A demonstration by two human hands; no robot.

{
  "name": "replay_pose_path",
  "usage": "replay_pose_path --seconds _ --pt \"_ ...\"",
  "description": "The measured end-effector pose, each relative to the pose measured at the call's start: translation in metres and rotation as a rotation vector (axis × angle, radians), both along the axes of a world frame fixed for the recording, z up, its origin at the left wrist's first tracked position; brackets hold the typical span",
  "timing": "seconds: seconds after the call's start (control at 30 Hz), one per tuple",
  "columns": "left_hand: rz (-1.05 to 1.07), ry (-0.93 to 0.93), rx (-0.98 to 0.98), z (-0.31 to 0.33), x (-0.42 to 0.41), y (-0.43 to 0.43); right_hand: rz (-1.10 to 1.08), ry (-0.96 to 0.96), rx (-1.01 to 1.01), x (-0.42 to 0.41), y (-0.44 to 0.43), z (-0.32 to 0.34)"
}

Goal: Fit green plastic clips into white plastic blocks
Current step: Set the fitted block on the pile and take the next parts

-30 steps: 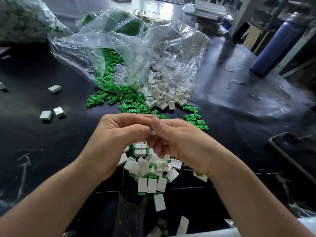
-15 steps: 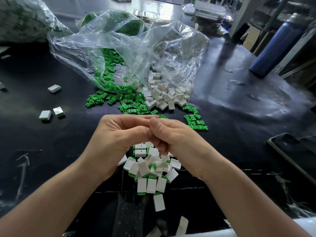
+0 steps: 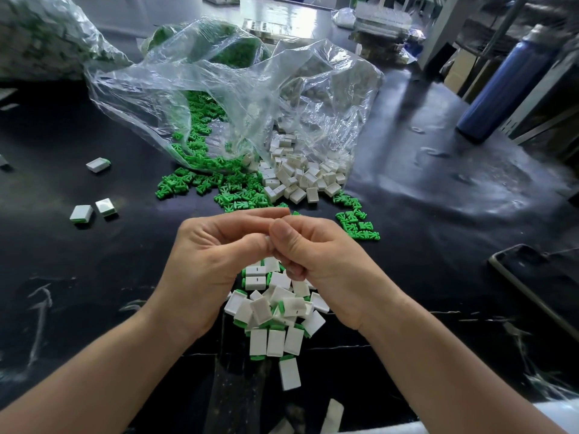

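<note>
1. White block (image 3: pixel 267 242): only a pale sliver shows, pinched between my two thumbs at the centre of the scene, raised above the table (image 3: pixel 438 214). I cannot tell whether a clip is in it.
2. Left hand (image 3: pixel 216 261): fingers curled over, thumb pressed on the block from the left. It grips.
3. Right hand (image 3: pixel 316 255): fingers curled tight, thumb meeting the left thumb on the block. It also grips.
4. Finished pile (image 3: pixel 275 314): white blocks with green ends, heaped on the table right under my hands. One lone piece (image 3: pixel 289 372) lies just nearer.
5. Green clips (image 3: pixel 232 186): loose spread just beyond my hands, running back into the bag. A small patch (image 3: pixel 357 223) lies to the right.
6. Empty blocks (image 3: pixel 300 177): white heap touching the clips' right side, spilling from the bag mouth.
7. Clear plastic bag (image 3: pixel 238 98): crumpled, lying open on the far side and holding both sorts.
8. Far left: three stray finished pieces, one (image 3: pixel 98 164) alone and a pair (image 3: pixel 81 213) nearer.
9. Far left corner: a second bag (image 3: pixel 40 42), blurred.
10. Far right: blue bottle (image 3: pixel 504 86), upright.
11. Right edge: dark flat device (image 3: pixel 539 277) with a pale rim, well apart from the parts.
</note>
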State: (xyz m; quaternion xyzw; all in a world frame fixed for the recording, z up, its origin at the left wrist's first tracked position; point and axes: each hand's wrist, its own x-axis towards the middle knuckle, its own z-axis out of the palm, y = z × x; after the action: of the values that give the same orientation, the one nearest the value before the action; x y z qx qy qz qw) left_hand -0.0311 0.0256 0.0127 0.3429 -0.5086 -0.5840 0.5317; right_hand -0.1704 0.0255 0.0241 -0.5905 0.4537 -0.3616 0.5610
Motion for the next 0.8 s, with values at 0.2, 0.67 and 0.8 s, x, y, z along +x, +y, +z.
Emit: replay_pose_path --seconds 0.2,0.67,0.8 --pt "0.034 0.017 0.036 -0.002 -0.0024 -0.0003 0.028 0.006 -0.017 0.0018 0.0004 -0.0011" --pt "-0.01 -0.009 -0.092 0.0037 -0.0062 0.0012 -0.033 -0.045 0.041 0.0048 -0.0003 0.0014" --pt "0.129 -0.525 -0.371 -0.0051 -0.0046 0.0012 -0.096 -0.003 0.004 -0.0038 -0.0054 0.005"
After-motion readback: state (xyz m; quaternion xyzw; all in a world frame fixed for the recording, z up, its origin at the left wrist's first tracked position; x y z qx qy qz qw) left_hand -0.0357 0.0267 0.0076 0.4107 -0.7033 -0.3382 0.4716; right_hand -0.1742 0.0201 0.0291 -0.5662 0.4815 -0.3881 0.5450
